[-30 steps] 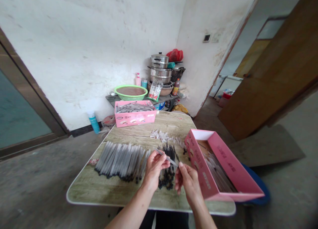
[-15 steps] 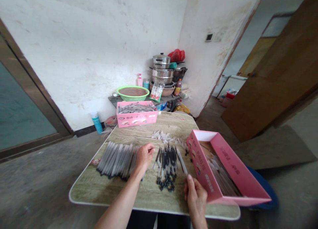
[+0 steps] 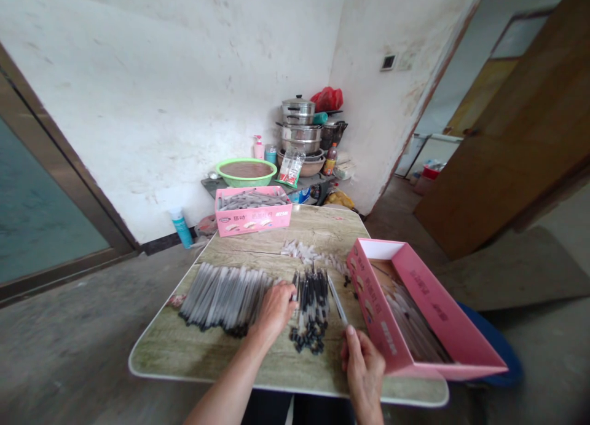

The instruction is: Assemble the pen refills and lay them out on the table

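My right hand is closed around the lower end of a pen barrel, pale and slim, pointing up and away at the table's right side. At the left edge of a bunch of black pen refills, the fingers of my left hand are pinched around one refill, mostly hidden by the fingertips. Dark end pieces lie at the near end of that bunch. Left of my left hand, a row of translucent pens lies side by side, dark ends toward me.
A pink box of pale barrels stands at the table's right edge, another pink box of pens at the far edge. Small whitish pieces are scattered between them. Behind stand a green basin and stacked pots.
My left hand has moved right, from beside the pen row to the left edge of the refills, and pinches one. My right hand still holds the barrel in nearly the same place.
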A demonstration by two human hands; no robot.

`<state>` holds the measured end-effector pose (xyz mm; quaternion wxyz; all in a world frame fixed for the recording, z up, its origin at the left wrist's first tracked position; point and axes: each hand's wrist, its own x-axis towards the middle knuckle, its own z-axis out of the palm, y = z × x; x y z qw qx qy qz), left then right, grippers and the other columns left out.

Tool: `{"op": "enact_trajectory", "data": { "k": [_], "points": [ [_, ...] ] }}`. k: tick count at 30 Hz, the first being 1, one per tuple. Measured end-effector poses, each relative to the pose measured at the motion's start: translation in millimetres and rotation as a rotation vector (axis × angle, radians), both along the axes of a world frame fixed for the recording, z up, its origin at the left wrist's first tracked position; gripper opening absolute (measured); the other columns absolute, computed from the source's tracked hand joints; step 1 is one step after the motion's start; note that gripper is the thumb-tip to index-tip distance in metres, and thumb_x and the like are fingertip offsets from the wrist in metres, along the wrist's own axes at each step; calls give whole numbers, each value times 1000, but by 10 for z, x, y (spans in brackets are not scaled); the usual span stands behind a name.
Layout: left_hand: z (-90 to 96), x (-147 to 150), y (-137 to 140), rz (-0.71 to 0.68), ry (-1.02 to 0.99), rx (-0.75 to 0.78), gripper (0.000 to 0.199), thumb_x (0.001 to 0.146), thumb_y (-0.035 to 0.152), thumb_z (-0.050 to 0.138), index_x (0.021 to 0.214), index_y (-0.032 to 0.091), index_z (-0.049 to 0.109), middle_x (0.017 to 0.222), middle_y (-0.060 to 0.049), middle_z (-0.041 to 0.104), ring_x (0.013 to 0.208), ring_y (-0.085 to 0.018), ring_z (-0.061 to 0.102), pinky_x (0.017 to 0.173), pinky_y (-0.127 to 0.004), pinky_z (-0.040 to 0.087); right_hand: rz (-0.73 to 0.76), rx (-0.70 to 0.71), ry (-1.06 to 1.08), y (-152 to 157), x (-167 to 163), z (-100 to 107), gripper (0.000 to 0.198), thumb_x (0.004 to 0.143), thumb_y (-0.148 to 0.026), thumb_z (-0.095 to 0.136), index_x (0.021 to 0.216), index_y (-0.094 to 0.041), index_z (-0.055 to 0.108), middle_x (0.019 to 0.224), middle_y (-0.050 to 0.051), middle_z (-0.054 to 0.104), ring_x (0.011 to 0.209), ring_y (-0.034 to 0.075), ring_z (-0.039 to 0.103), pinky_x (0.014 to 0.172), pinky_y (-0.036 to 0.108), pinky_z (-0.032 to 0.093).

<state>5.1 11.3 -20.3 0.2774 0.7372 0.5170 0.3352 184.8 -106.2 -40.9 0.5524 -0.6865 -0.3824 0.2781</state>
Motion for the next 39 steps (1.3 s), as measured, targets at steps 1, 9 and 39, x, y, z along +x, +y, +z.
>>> {"op": "enact_trajectory", "data": {
  "k": [1, 9, 39],
  "points": [
    [9, 7, -1, -6, -7, -3, 15, 62, 5, 66, 65, 19, 65, 70, -3, 62, 68, -17, 56, 67, -26, 37, 2, 0, -11, -3, 0, 9, 46, 86, -53, 48, 55, -20, 46, 44, -5, 43, 41, 11, 43, 41, 21, 31],
    [137, -70, 110, 85, -792, -438, 24, 73, 35, 67, 85, 15, 66, 72, -4, 66, 64, -16, 62, 57, -26, 48, 148, -13, -95, -209, -125, 153, 44, 83, -51, 51, 55, -19, 51, 45, -4, 42, 42, 11, 41, 41, 21, 31],
    [315, 68, -83, 78, -1097, -487, 40, 64, 42, 76, 88, 11, 73, 76, -10, 69, 66, -16, 62, 59, -24, 51, 255, -28, -348, -166, -346, 313, 40, 89, -48, 45, 85, -16, 68, 51, 0, 56, 45, 15, 53, 44, 22, 38]
  ]
}}
